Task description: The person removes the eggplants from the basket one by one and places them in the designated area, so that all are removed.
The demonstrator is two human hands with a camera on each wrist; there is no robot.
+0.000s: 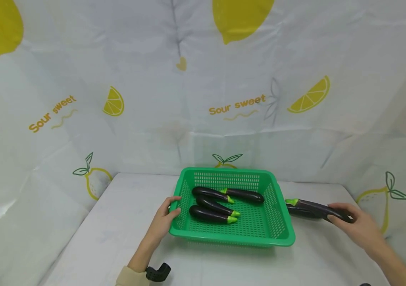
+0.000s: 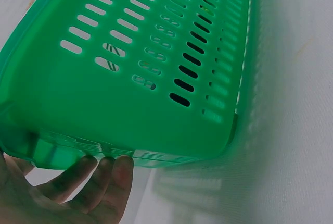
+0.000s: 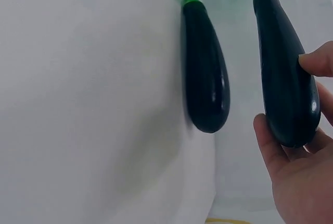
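A green plastic basket point(image 1: 231, 239) with slotted walls stands on the white-covered table. Inside lie several dark purple eggplants point(image 1: 208, 215) with bright green stem ends. My left hand point(image 1: 161, 220) grips the basket's left rim; in the left wrist view its fingers point(image 2: 120, 179) curl at the edge of the green wall. Right of the basket, my right hand point(image 1: 358, 226) holds one eggplant point(image 3: 283, 62) by its thick end, stem toward the basket. Another eggplant point(image 3: 205, 73) lies on the table beside it, partly hidden in the head view behind the held one.
A white sheet point(image 1: 152, 127) with lemon prints and lettering hangs behind and at both sides of the table point(image 1: 106, 222). Near the left wrist a black strap piece point(image 1: 158, 273) shows below a beige sleeve point(image 1: 131, 277).
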